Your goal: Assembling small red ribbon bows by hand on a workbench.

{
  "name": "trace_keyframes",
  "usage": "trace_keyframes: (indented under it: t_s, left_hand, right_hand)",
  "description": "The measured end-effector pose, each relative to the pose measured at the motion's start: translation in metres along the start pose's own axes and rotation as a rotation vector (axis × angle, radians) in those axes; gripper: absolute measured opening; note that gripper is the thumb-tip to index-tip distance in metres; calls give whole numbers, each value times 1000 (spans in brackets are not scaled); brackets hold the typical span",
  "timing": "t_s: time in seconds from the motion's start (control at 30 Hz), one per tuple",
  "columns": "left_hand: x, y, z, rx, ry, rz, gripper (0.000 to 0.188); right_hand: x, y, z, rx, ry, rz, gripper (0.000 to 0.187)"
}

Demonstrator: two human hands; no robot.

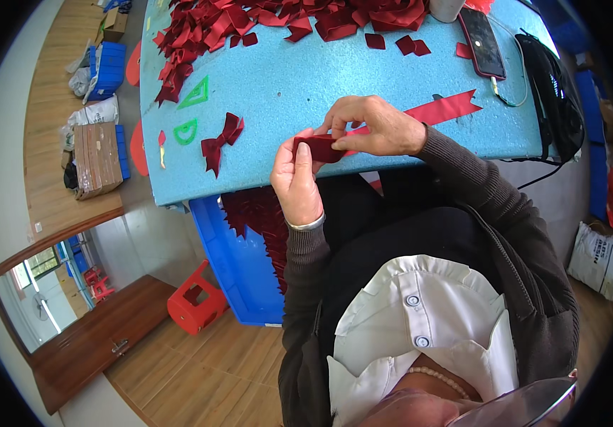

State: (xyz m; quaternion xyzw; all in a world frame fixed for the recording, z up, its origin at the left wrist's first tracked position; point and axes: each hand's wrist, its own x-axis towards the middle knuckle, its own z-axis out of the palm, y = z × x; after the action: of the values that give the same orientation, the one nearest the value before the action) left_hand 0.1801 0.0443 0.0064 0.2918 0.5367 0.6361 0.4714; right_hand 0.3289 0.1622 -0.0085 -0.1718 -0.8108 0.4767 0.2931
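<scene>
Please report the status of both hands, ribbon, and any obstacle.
Left hand and right hand both pinching dark red ribbon. Ribbon held by near edge of table. Nothing seen blocking; bow lies apart, leftward.

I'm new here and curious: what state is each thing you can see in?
Left hand, gripping
Right hand, pinching
Dark red ribbon, held by both
Brighter red strip, stretched out, end notched
Bow, formed, lying on the table
Phone, face up, cable plugged in
Blue bin, open
</scene>
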Motion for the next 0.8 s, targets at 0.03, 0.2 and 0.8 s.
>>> trace_keyframes:
  t_s: [0.03,0.2,0.8]
  left_hand:
    - [1,3,2,-14,10,13,26]
    - [2,4,0,-2,30,59,23]
    - [4,16,5,-48,-3,-14,15]
  right_hand:
    - [-1,1,0,0,1,0,11]
    - [-1,2,-1,136,-38,115,12]
    - [1,-26,-15,-149,187,-161,7]
